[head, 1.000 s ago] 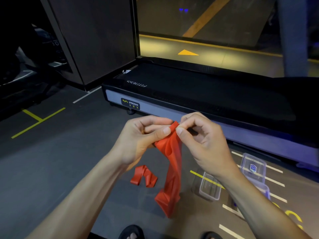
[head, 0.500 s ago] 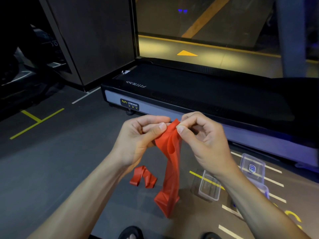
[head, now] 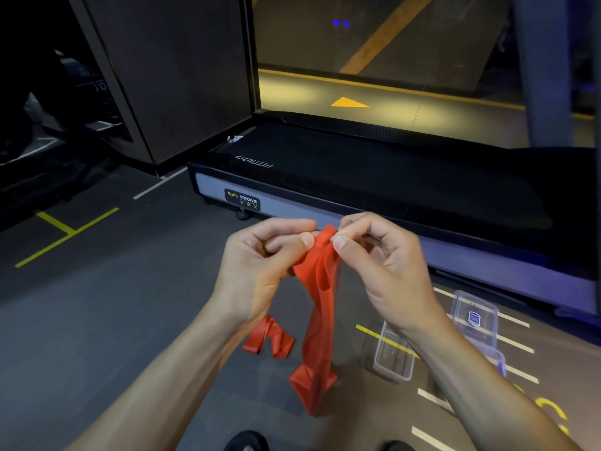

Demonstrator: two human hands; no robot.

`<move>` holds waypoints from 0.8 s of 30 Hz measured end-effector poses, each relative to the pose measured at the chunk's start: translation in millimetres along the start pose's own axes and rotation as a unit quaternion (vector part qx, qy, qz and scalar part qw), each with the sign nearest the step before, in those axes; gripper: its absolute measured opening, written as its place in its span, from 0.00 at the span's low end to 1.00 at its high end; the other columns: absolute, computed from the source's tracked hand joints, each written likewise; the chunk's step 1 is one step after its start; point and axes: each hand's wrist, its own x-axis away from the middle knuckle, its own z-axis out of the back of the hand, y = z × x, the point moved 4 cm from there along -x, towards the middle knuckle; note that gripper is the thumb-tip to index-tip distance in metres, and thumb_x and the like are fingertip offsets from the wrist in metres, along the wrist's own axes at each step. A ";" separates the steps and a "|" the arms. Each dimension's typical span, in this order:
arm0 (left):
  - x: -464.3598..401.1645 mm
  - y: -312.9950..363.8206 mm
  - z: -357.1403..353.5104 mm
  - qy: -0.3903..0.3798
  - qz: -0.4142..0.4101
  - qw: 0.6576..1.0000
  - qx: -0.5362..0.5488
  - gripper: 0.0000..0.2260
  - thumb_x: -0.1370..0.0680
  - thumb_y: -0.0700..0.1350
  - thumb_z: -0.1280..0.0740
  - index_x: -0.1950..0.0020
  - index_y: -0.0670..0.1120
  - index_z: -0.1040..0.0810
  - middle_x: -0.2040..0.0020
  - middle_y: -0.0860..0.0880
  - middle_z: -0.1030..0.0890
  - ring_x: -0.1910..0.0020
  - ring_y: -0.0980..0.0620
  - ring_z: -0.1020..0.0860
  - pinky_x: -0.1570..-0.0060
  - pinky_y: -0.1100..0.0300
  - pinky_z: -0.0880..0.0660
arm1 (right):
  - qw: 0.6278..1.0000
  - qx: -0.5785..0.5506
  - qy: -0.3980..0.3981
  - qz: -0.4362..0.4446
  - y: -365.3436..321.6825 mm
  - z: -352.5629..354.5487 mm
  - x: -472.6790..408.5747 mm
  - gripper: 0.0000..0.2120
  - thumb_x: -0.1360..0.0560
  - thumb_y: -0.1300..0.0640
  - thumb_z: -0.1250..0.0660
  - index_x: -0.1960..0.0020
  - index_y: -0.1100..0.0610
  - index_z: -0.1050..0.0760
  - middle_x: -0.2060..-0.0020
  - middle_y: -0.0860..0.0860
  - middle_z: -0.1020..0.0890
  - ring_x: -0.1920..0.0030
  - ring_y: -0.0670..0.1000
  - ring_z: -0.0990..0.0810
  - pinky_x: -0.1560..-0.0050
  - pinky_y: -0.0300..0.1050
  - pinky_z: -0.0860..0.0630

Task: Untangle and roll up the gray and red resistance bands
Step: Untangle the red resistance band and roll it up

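Two bare hands meet in the middle of the view and hold up a long, flat, red rubber resistance band (head: 320,320). The left hand (head: 260,265) pinches the top end of the band between its thumb and first finger, with the other fingers curled in. The right hand (head: 383,265) pinches the same top end from the 3 o'clock side, thumb tip pressed on the red rubber, fingers curled too. The band hangs down from the pinch toward 6 o'clock, twisted and folded, and its bottom end is bunched into a point (whether it touches the floor I cannot tell).

A second, shorter piece of folded red rubber band (head: 269,338) lies on the dark gray floor (head: 97,320) at about 7 o'clock from the hands, apart from the hanging one.

At 4 o'clock from the hands a clear plastic box (head: 392,359) sits on the floor, partly hidden by the right arm. Near it, more toward 3 o'clock, stands a clear plastic lid with a blue sticker (head: 474,315).

At 12 o'clock, past the hands, is a black and gray treadmill (head: 374,190).
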 end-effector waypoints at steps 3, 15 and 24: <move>0.4 -0.9 -0.9 0.001 0.000 1.000 0.005 0.11 0.30 0.38 0.27 0.49 0.38 0.16 0.57 0.34 0.18 0.63 0.53 0.15 0.67 0.65 0.23 | 1.000 0.000 -0.001 -0.003 -0.4 0.4 -0.1 0.05 0.23 0.72 0.31 0.58 0.68 0.22 0.58 0.45 0.19 0.52 0.43 0.21 0.47 0.36 0.27; 1.6 -1.3 -3.2 0.003 0.019 1.000 0.017 0.11 0.31 0.41 0.27 0.50 0.40 0.16 0.58 0.39 0.14 0.64 0.53 0.16 0.65 0.62 0.21 | 1.000 -0.002 0.006 -0.005 -0.4 0.6 -0.7 0.05 0.24 0.65 0.31 0.58 0.66 0.21 0.59 0.47 0.19 0.50 0.44 0.21 0.46 0.37 0.27; 2.2 -2.0 -3.3 0.001 0.008 1.000 0.017 0.10 0.30 0.41 0.27 0.50 0.39 0.16 0.61 0.42 0.14 0.67 0.53 0.17 0.67 0.62 0.22 | 1.000 0.007 0.000 -0.011 0.2 0.3 -2.0 0.05 0.24 0.65 0.30 0.59 0.63 0.21 0.58 0.48 0.20 0.53 0.46 0.21 0.47 0.40 0.26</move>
